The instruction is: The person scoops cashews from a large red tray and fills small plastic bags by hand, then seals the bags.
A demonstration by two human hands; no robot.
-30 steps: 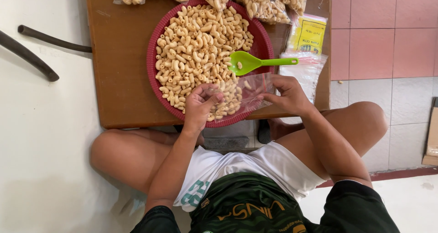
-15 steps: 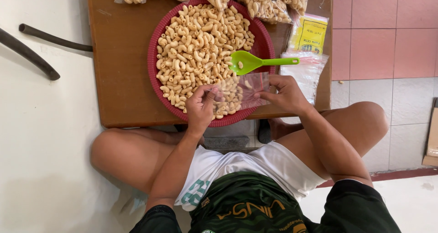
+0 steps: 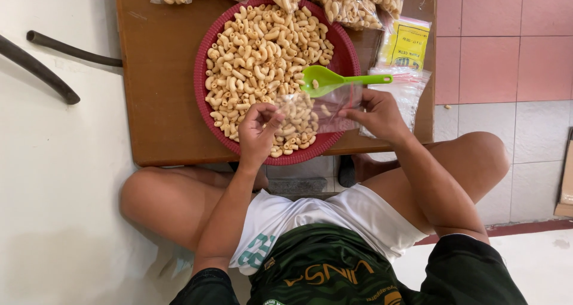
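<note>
The left hand (image 3: 258, 129) is curled, fingertips pinching one edge of a clear plastic bag (image 3: 319, 111); the right hand (image 3: 373, 115) grips the opposite edge. The bag (partly filled with elbow-shaped snacks) hangs over the near rim of the red round tray (image 3: 343, 60). On that tray lies the snack heap (image 3: 256, 60), with a green scoop (image 3: 334, 80) resting across its right side.

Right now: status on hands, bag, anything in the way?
Left hand and right hand hold clear bag open over red tray. Green scoop rests just above it.
</note>
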